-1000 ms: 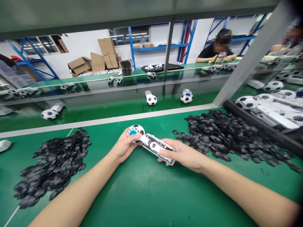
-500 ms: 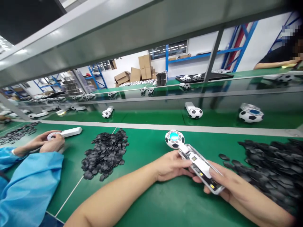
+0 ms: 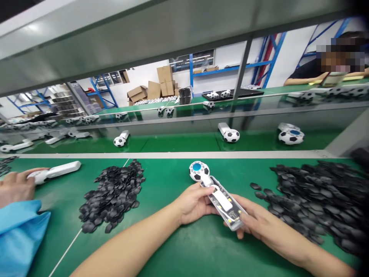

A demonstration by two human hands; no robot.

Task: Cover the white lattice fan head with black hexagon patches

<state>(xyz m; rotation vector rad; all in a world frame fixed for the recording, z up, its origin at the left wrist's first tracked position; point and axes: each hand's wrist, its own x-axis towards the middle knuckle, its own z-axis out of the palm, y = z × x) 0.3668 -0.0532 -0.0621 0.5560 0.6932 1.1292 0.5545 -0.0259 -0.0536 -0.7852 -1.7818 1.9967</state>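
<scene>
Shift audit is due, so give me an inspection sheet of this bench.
Surface: green bench mat, white strip along its far edge.
Job's things: football-headed handheld gadget, clear handle showing its insides.
Clutter: black chip piles, left pile and right pile.
Grippers: left hand grips the handle near the head; right hand holds its lower end.
Cables: nothing seen.
Surroundings: co-worker's hand on a white gadget; finished units on the belt beyond; blue racks, cardboard boxes.
</scene>
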